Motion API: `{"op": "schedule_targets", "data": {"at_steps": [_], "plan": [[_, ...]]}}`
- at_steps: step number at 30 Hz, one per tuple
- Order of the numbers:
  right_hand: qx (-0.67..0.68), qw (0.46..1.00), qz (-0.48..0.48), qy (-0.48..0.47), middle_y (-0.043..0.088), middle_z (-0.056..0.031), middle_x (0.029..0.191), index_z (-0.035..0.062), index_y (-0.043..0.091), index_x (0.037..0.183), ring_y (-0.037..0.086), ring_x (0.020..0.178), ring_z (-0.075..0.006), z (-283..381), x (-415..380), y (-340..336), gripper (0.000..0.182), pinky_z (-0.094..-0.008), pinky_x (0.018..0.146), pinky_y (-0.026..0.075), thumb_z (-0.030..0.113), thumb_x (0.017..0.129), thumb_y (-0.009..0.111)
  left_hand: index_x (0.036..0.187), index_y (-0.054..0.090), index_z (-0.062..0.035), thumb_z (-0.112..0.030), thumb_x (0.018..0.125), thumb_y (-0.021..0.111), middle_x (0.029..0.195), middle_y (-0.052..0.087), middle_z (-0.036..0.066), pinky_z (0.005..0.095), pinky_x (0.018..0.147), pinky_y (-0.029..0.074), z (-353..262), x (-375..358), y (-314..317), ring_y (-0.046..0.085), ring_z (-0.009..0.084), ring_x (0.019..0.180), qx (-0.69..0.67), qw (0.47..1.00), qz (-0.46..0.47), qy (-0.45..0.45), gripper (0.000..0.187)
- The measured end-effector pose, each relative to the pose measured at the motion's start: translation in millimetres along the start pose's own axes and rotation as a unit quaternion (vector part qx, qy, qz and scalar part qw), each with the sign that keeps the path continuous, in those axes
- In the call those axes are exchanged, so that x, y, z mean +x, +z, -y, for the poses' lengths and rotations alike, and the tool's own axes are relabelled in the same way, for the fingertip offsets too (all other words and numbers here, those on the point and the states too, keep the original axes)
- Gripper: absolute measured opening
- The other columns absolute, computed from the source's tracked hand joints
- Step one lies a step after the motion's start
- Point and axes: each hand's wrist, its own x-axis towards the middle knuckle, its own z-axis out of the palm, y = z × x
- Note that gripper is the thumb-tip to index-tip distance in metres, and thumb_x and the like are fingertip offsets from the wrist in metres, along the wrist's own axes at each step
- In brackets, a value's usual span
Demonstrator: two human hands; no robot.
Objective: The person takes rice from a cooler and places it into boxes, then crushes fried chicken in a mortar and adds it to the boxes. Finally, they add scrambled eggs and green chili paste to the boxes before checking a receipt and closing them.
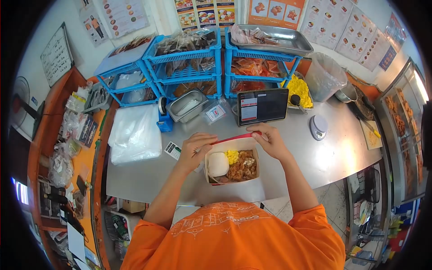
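A paper food box (pixel 232 182) stands near the front edge of the metal counter, its top open toward me. Inside it lie a white mound of rice (pixel 218 164), some yellow scrambled egg (pixel 231 156) and brown chopped fried meat (pixel 244 166). Its red lid flap (pixel 234 137) rises along the far side. My left hand (pixel 195 148) pinches the left end of that flap, fingers bent over it. At the flap's right end my right hand (pixel 271 140) grips it between thumb and fingers. Both fingertips are partly hidden.
Behind the box stands a tablet (pixel 263 106), with blue racks (pixel 183 67) of packets farther back. Plastic bags (pixel 134 135) and a steel container (pixel 187 106) lie to the left. A kitchen scale (pixel 318 127) and a tray of yellow egg (pixel 298 90) are at right.
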Motion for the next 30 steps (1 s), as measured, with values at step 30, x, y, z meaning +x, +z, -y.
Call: {"op": "schedule_targets", "data": {"at_steps": [30], "plan": [[-0.099, 0.966, 0.229, 0.062, 0.065, -0.0182, 0.078, 0.0014, 0.063, 0.105, 0.063, 0.073, -0.0360, 28.0, -100.0, 105.6, 0.023, -0.0426, 0.068, 0.048, 0.015, 0.089, 0.055, 0.097, 0.068, -0.0001, -0.024, 0.094, 0.054, 0.094, 0.066, 0.015, 0.0333, 0.072, 0.049, -27.2, -51.3, 21.4, 0.062, 0.0246, 0.083, 0.012, 0.958, -0.059, -0.280, 0.028]]}}
